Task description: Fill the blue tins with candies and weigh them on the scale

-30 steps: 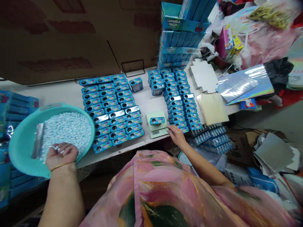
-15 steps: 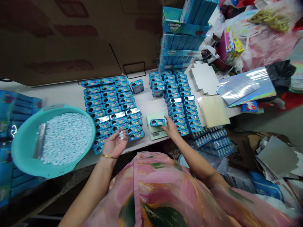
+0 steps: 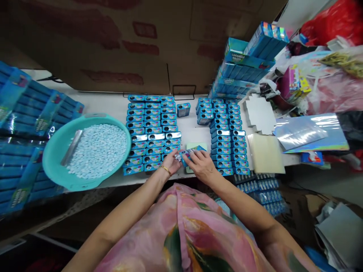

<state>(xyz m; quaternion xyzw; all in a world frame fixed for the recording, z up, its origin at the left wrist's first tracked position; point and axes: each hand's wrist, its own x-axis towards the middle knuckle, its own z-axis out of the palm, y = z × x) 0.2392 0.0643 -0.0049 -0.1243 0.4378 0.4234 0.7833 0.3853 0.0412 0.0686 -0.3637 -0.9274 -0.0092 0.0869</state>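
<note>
My right hand (image 3: 203,167) grips a small blue candy box (image 3: 199,148), tilted over a pale green kitchen scale (image 3: 189,146) that is mostly covered. At the box's left end, my left hand (image 3: 170,163) is cupped round a few small white candies (image 3: 177,156). Hand and box meet there; whether candies are passing between them I cannot tell. Left of the hands stand rows of upright blue boxes (image 3: 153,123) with dark round windows on top. More such rows of boxes (image 3: 221,144) are to the right of the scale.
A turquoise basin (image 3: 48,166) of pale candies, with a metal scoop (image 3: 71,148) inside, sits at the left. Packed blue cartons (image 3: 238,71) are stacked at the back right. White cut card (image 3: 259,113) and yellowish sheets (image 3: 266,155) lie right. A large cardboard box (image 3: 113,56) closes off the back.
My right hand has lifted the box off the scale and tilted it. My left hand has brought its candies rightward to the box's end. The view has shifted left.
</note>
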